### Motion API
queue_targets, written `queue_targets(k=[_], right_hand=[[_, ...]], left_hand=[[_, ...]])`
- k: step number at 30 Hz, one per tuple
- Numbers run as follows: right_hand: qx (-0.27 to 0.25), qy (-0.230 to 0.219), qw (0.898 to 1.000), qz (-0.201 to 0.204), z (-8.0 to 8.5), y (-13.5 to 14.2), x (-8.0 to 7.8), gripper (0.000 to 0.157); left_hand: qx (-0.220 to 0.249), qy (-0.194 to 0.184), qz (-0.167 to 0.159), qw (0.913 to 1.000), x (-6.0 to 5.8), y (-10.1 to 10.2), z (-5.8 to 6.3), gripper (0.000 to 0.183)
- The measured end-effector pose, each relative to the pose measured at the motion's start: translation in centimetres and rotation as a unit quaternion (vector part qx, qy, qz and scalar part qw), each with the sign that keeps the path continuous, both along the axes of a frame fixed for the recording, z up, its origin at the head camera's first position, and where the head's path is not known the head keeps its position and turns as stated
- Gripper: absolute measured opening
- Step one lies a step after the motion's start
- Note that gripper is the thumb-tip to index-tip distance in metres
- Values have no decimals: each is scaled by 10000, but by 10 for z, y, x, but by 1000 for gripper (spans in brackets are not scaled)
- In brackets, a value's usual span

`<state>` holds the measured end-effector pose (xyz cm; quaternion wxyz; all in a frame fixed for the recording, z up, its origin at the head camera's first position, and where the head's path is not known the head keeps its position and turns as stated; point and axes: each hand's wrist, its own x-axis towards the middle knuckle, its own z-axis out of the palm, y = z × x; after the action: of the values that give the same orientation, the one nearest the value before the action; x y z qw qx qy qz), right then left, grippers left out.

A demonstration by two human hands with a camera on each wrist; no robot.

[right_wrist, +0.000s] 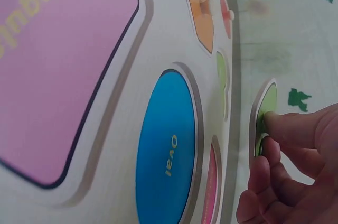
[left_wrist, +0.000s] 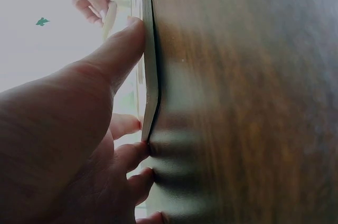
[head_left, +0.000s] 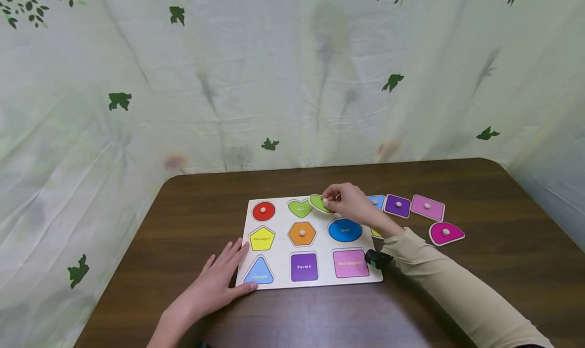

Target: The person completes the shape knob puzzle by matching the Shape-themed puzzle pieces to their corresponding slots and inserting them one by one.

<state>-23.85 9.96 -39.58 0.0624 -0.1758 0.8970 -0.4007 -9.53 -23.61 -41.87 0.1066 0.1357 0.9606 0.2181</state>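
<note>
A white shape puzzle board (head_left: 281, 269) lies on the table. My right hand (head_left: 349, 203) pinches the knob of a green puzzle piece (head_left: 317, 202), raised tilted over the board's far side beside the green heart recess (head_left: 300, 209). In the right wrist view, the green piece (right_wrist: 269, 105) shows edge-on between thumb and fingers. My left hand (head_left: 219, 279) rests at the board's near left corner, its thumb (left_wrist: 124, 44) on the near edge and its fingers along the left side. A red circle piece (head_left: 263, 217) and an orange hexagon piece (head_left: 297, 230) sit in their recesses.
Right of the board lie a purple square piece (head_left: 393, 209), a pink rectangle piece (head_left: 436, 212) and a magenta rounded piece (head_left: 452, 234). My right arm partly hides a blue piece (head_left: 376, 199) and a yellow piece (head_left: 376, 233). A patterned cloth (head_left: 292, 84) hangs behind the table (head_left: 201, 200).
</note>
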Motion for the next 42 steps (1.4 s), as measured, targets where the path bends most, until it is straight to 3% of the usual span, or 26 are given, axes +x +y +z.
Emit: queue_targets(k=[12,21,42], right_hand=[[-8,-260,9997,15,0,-20,-8,13],[300,13,9995,70,-3,-36,-17,10],[1051,-129,9941,-233,-1,-63,-17,9]], left_hand=[[10,15,-8,10000,1,-1,0,95],[29,31,6,10000,2,-1,0,95],[1,42,6,10000,2,-1,0,95]])
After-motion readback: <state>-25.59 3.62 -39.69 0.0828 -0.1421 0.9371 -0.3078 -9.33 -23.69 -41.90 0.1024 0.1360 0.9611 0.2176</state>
